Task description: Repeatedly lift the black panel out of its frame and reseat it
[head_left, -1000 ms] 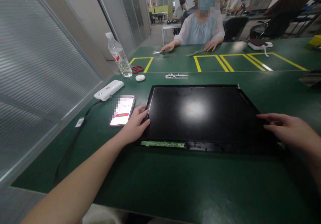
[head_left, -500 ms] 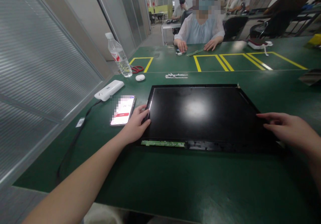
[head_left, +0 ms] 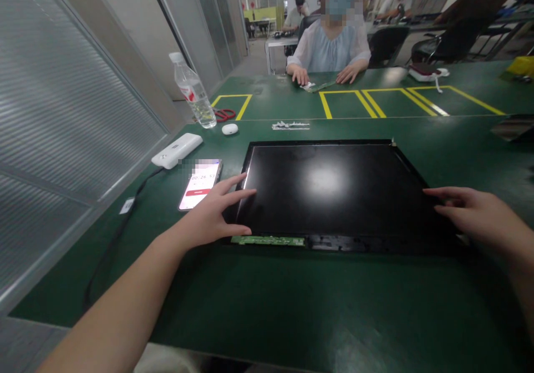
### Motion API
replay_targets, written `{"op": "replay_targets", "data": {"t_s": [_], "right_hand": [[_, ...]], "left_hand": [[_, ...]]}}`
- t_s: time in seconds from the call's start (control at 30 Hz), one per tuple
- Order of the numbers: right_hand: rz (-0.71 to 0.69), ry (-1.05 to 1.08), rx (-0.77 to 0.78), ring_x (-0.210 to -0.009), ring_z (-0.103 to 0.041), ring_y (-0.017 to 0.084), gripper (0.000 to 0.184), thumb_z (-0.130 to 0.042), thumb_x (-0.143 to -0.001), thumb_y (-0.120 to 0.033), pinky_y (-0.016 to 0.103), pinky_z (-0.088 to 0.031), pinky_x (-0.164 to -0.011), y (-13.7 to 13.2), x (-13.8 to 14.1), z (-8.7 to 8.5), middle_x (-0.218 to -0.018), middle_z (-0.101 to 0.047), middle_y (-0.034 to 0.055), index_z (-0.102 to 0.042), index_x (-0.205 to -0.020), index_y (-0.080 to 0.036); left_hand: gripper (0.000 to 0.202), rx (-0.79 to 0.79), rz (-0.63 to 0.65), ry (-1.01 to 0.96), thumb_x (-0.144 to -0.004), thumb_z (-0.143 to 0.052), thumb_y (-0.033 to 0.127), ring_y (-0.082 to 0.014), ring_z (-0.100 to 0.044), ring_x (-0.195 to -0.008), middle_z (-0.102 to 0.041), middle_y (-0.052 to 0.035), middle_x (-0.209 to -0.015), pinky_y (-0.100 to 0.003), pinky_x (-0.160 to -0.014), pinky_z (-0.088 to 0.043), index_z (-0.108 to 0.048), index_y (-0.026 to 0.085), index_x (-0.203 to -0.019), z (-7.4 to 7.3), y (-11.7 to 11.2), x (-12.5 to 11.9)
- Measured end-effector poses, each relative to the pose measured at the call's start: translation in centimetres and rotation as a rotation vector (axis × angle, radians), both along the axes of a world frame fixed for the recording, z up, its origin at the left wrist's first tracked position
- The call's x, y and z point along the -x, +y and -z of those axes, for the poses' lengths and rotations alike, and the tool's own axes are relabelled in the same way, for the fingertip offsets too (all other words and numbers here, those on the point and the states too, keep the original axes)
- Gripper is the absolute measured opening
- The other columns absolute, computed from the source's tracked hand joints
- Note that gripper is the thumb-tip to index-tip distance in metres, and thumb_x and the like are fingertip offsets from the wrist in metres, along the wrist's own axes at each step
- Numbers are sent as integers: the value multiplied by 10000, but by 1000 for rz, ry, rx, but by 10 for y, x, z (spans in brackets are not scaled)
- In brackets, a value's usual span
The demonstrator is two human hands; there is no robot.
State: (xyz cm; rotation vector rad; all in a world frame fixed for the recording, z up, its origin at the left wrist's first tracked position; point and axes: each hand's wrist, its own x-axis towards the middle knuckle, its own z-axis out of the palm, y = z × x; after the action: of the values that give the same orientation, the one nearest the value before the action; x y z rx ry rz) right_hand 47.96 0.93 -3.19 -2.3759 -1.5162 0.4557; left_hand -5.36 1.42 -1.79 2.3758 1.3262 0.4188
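Observation:
A black LCD panel [head_left: 292,195] in a thin dark frame lies flat on the green table [head_left: 317,300]. Along its near edge runs a narrow green circuit board [head_left: 267,241]. My left hand [head_left: 211,214] is open at the panel's left edge, fingers spread, with the fingertips over the border and the thumb near the left end of the board. On the opposite side, my right hand [head_left: 473,209] has its index finger and thumb on the panel's right edge, the other fingers curled in and partly hidden.
Left of the panel are a phone [head_left: 201,185], a white power bank [head_left: 177,150] with a black cord, a white earbud case [head_left: 230,129], red-handled scissors [head_left: 225,115] and a water bottle [head_left: 192,92]. White strips [head_left: 291,126] lie beyond the panel. A masked person [head_left: 334,44] sits opposite.
My left hand has opened wider and its thumb has come toward the near-left corner of the panel. My right hand keeps its place at the right edge. The view has shifted slightly.

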Motion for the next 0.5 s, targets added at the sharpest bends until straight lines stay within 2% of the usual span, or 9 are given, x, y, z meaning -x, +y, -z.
{"op": "replay_targets", "data": {"t_s": [0.1,0.37,0.5], "right_hand": [[68,79,48,-611,-616,248,531,-575,-643,-318,399,-485,-615,0,5,-4,-633,-617,31,-766,-1121,-190],[114,102,48,-579,-576,234,539,-572,-628,-308,399,-465,-605,-2,13,-10,-616,-592,30,-770,-1112,-180],[97,84,31,-589,-600,245,532,-573,-631,-318,405,-475,-597,-1,8,-5,-636,-618,36,-773,-1107,-189]], "left_hand": [[773,3,32,10,-787,-845,573,-441,-431,-1494,-413,-105,-1687,-666,-1181,-390,-609,359,-1492,0,1,3],[635,2,88,3,-868,-777,538,-452,-486,-1459,-416,-113,-1686,-624,-1093,-519,-655,319,-1452,-1,-3,1],[570,33,134,-43,-904,-762,449,-417,-534,-1432,-392,-115,-1700,-592,-1130,-493,-655,315,-1447,-1,-3,1]]}}
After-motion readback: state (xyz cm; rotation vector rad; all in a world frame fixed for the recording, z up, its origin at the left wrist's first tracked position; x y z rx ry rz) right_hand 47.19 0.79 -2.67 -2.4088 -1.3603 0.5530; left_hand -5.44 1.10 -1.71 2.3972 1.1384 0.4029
